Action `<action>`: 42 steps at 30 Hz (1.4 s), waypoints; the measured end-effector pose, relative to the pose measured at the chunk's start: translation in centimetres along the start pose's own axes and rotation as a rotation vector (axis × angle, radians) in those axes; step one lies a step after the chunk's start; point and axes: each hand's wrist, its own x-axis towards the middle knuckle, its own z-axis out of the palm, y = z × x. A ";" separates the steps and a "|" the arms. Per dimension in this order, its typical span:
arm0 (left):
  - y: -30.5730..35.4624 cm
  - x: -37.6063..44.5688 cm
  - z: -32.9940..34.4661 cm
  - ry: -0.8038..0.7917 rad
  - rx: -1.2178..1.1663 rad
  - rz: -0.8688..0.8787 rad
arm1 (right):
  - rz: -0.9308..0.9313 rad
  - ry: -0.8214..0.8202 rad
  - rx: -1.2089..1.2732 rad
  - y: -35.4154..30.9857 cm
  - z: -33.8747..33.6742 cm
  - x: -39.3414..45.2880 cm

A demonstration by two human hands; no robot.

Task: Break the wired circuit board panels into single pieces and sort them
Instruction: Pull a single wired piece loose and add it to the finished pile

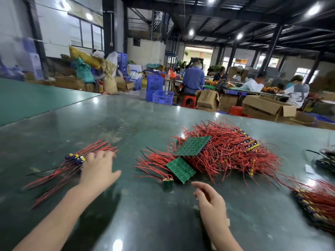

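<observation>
My left hand (98,166) rests with straight fingers on the sorted pile of single boards (76,159) at the left of the table (126,120); its grip is released, pressing rather than holding. My right hand (208,198) hovers empty, fingers relaxed, just short of the small green panel (181,169) near the middle. That panel lies flat, solder side up, its long axis running from far-left to near-right, its red wires trailing left. One loose single board (167,183) sits just beside its near corner. A larger panel (193,145) rests on the big wire heap (226,151) behind. I judge the next pick is the small panel: take it by both edges and bend along a score line, keeping the wires clear.
</observation>
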 end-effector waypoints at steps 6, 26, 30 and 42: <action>11.2 -0.4 1.6 -0.260 -0.365 0.271 | -0.008 0.002 0.003 0.5 0.0 0.2; 12.0 -3.7 3.7 0.200 -0.726 0.531 | -0.119 -0.230 -0.323 0.1 0.3 -0.1; 12.4 -5.1 2.4 0.071 -1.234 0.491 | 0.024 -0.221 0.103 -1.1 0.4 -0.1; 13.1 -6.0 2.0 -0.123 -1.529 0.419 | 0.021 -0.145 0.310 -2.1 -0.4 -0.4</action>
